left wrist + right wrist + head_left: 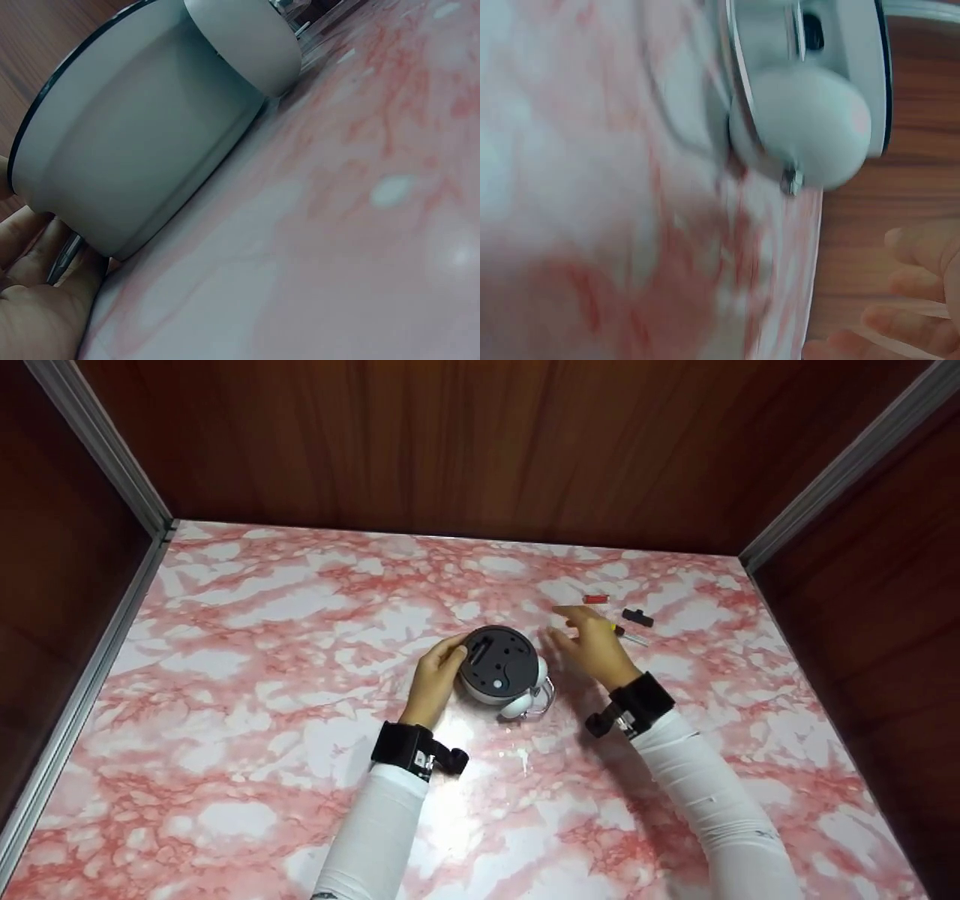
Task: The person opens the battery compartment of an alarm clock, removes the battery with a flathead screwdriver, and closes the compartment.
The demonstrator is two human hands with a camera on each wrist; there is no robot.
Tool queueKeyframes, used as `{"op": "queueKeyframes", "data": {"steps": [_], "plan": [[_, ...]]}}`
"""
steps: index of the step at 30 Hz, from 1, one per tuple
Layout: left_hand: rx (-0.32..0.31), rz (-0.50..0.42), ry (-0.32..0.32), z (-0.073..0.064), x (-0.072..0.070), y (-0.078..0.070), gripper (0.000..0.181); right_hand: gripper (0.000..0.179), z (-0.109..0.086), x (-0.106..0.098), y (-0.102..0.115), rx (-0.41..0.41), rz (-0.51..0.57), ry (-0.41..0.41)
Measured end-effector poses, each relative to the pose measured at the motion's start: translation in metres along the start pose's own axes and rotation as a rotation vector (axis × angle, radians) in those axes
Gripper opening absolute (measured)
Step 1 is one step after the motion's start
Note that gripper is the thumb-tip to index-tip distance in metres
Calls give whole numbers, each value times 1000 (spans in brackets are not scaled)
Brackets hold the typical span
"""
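A white twin-bell alarm clock (501, 664) lies with its black back upward, an open slot-shaped compartment showing in it. My left hand (437, 675) grips the clock's left edge, thumb on the back's rim and fingers against the side. In the left wrist view the clock's white side (142, 127) and one bell (251, 45) fill the upper left. My right hand (596, 649) is held right of the clock, fingers extended and apart from it. A screwdriver (634, 637) with a yellow and black handle lies partly hidden behind that hand.
Beyond the right hand lies a red battery (596, 599). Right of it is a small black battery cover (637, 617). Dark wood-look panels (450, 450) wall in the marbled red and white table (285, 675) at the back and both sides.
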State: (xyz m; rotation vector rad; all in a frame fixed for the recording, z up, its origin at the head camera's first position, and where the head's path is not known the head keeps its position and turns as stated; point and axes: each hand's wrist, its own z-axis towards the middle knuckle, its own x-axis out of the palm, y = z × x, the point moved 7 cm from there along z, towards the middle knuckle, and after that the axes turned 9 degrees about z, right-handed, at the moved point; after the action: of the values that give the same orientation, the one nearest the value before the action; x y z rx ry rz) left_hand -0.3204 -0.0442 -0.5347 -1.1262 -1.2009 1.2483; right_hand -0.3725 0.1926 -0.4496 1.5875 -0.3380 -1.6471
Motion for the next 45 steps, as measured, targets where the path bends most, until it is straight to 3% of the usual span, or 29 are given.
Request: {"op": "queueKeyframes", "data": {"steps": [7, 14, 19, 23, 27, 35, 45], "plan": [[-1, -37, 10, -1, 1, 2, 36, 50, -8, 18, 7, 30, 170, 83], [13, -46, -1, -1, 2, 1, 34, 69, -16, 40, 13, 77, 318, 275], [1, -43, -3, -1, 2, -1, 34, 90, -21, 47, 13, 107, 337, 393], [-4, -35, -8, -1, 2, -2, 33, 108, -24, 49, 13, 97, 303, 436], [2, -43, -3, -1, 2, -3, 33, 114, -25, 49, 12, 87, 270, 423], [-9, -31, -11, -1, 0, -3, 34, 110, -29, 52, 15, 117, 286, 365], [7, 1, -19, 0, 1, -1, 36, 107, -34, 57, 14, 162, 325, 209]]}}
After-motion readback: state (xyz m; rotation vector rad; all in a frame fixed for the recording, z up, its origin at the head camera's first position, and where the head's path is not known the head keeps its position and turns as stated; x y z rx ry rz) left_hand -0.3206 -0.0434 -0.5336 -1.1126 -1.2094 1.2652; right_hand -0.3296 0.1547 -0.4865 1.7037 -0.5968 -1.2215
